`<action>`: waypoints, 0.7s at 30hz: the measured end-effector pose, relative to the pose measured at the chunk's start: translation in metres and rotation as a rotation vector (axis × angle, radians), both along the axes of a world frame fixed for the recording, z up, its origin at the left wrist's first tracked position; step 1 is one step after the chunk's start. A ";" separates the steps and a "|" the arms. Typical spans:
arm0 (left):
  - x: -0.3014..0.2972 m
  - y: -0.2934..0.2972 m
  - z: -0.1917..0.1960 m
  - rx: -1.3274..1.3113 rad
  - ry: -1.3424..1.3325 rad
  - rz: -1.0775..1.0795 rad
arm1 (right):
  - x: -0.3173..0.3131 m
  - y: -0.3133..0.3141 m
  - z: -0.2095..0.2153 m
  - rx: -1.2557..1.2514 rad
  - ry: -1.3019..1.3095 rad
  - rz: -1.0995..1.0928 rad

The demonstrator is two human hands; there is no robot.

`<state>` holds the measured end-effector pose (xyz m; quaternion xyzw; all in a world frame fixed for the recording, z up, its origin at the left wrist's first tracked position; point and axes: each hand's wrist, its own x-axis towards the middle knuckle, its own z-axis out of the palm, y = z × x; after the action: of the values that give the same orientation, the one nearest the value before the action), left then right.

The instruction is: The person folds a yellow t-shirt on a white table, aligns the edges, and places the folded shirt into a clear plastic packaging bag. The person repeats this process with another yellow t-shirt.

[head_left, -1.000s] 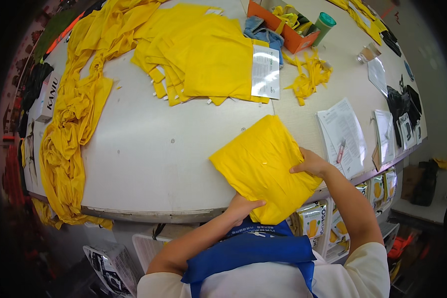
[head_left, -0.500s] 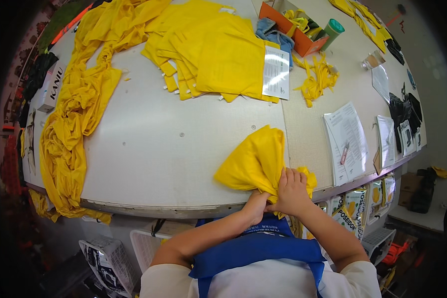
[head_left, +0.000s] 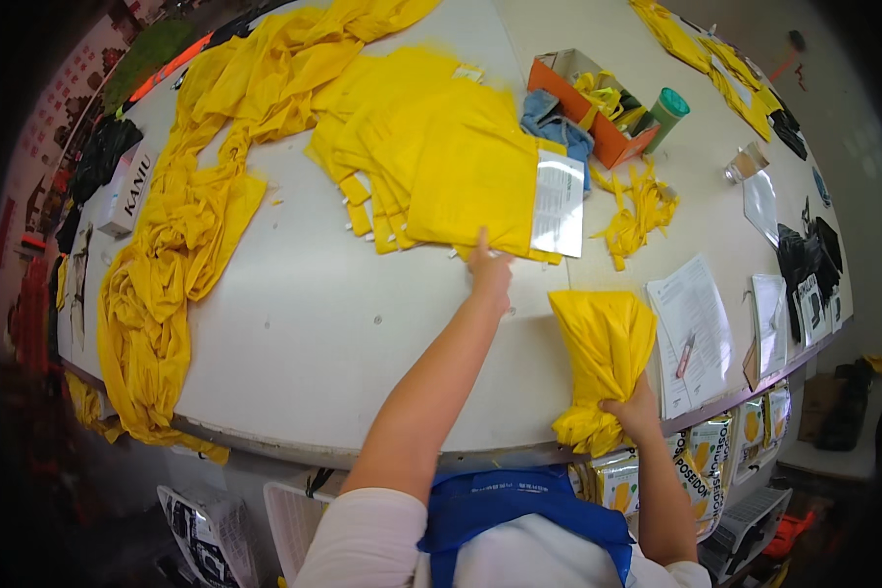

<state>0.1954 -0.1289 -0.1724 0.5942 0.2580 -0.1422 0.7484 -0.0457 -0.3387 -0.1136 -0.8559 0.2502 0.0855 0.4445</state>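
Observation:
My right hand (head_left: 639, 412) grips the gathered lower part of a yellow fabric bundle (head_left: 603, 343), holding it up at the front edge of the table. The bundle's flared upper part spreads away from me. My left hand (head_left: 490, 274) reaches forward to the near edge of a fanned stack of folded yellow fabric pieces (head_left: 465, 176). Its index finger is stretched out over the top piece; the other fingers are partly hidden. A white printed sheet in a clear sleeve (head_left: 559, 206) lies at the right end of that top piece.
A long heap of yellow fabric (head_left: 152, 323) runs down the table's left side. Behind the stack stand an orange box (head_left: 617, 147) and a green cylinder (head_left: 668, 113). Yellow strips (head_left: 642, 211), papers (head_left: 691, 314) with a red cutter (head_left: 686, 353), and a glass (head_left: 740, 167) lie rightward.
My left hand has let go of the yellow bundle and moved forward to the stack. My right hand has swung the bundle rightward and more upright. The view has shifted slightly.

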 end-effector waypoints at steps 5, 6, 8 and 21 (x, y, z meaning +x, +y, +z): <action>0.052 0.017 -0.022 -0.180 0.081 0.213 | 0.002 -0.002 0.010 0.092 0.052 -0.047; 0.056 0.029 -0.040 -0.197 -0.010 0.193 | 0.002 -0.002 0.009 0.080 0.067 -0.036; 0.044 0.043 -0.049 -0.184 -0.269 0.305 | 0.001 -0.009 0.010 0.045 0.096 -0.023; -0.174 0.211 -0.005 0.112 -0.046 0.130 | 0.080 0.037 -0.003 0.244 -0.009 0.321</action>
<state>0.0209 0.0818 -0.1779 0.6204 0.2863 -0.0651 0.7273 0.0345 -0.3017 -0.1166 -0.8249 0.0965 0.1808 0.5268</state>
